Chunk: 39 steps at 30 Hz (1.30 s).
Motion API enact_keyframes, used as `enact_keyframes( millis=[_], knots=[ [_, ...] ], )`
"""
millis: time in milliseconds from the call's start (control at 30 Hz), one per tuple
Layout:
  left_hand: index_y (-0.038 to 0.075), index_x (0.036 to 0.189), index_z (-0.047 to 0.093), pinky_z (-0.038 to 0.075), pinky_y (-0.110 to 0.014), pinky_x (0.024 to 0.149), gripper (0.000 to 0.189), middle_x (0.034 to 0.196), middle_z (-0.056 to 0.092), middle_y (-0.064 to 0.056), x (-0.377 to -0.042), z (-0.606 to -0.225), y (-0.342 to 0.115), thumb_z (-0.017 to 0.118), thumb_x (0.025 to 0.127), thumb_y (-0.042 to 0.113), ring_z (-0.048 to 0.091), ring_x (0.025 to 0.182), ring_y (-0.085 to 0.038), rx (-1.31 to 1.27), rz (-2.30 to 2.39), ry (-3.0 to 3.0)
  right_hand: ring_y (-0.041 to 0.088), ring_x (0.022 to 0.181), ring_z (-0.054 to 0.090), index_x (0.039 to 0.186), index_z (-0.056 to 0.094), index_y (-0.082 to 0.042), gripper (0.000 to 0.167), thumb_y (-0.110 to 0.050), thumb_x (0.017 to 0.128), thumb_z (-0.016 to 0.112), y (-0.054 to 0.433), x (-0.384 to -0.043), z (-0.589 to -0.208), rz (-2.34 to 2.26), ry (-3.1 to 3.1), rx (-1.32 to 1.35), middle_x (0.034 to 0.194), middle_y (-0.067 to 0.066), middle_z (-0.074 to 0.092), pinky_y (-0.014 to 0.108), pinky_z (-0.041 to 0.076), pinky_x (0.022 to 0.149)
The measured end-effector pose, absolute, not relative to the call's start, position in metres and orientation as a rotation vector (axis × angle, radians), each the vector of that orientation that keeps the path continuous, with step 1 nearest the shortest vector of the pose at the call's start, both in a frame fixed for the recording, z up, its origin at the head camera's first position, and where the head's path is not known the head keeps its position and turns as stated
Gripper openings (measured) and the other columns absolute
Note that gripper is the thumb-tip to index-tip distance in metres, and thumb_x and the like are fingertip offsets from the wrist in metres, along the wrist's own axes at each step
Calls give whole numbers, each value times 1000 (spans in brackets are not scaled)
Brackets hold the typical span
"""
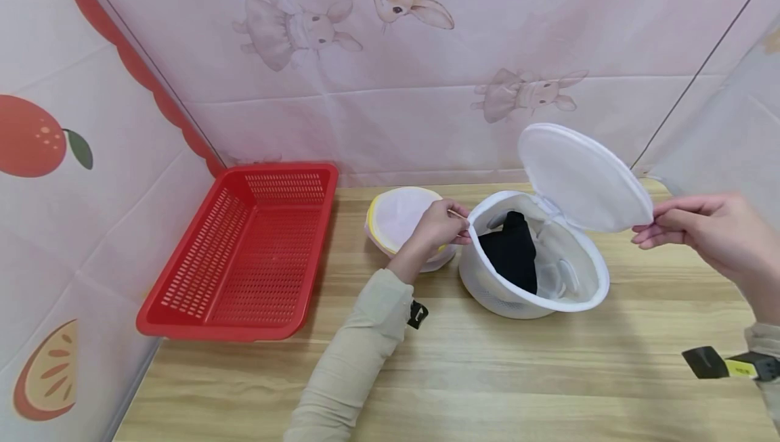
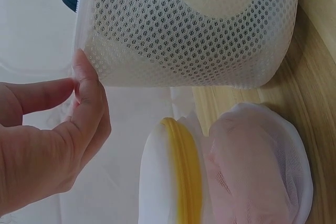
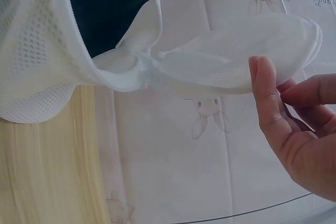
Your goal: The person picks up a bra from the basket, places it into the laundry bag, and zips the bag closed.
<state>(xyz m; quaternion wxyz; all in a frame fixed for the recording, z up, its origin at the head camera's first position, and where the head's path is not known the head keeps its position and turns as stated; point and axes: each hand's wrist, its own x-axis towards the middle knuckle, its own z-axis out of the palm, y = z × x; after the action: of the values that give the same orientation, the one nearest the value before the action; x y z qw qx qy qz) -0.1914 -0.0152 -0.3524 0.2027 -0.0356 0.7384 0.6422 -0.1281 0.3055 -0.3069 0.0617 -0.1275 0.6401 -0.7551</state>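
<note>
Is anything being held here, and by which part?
A white mesh bag: the left hand pinches its rim, and the right hand holds its raised lid by the edge.

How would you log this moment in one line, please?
left grip: pinches cylindrical white mesh bag; right grip: holds its raised round white lid; black cloth: inside bag

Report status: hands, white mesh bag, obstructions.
Left hand pinching white mesh bag; right hand holding its raised lid. Bag open, black cloth inside. Nothing visibly in the way.
</note>
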Motion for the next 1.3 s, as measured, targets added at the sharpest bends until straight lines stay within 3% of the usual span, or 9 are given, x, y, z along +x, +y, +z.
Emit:
enact_keyframes(
  millis=[500,1133,1300],
  knots=[
    [-7,100,53,53,-22,55,13,71,52,-9,-190,-353,-16,51,87,-8,54,56,-14,-78,1796,2052,21,64,65,85,68,8,32,21,85,39,303,-120,-317,-1992,2167,-419,77,12,66,29,53,59],
    [-5,98,53,52,-21,55,12,71,54,-8,-190,-352,-15,53,87,-7,55,57,-13,-96,1784,2058,21,67,64,90,66,8,23,12,89,44,300,-113,-345,-1797,2164,-336,75,17,65,30,54,61],
    [-5,100,53,53,-22,56,13,72,54,-8,-190,-352,-14,56,89,0,55,58,-13,-100,1792,2060,20,68,64,91,66,8,22,11,89,44,300,-113,-349,-1754,2146,-360,77,17,65,31,54,62]
  ],
)
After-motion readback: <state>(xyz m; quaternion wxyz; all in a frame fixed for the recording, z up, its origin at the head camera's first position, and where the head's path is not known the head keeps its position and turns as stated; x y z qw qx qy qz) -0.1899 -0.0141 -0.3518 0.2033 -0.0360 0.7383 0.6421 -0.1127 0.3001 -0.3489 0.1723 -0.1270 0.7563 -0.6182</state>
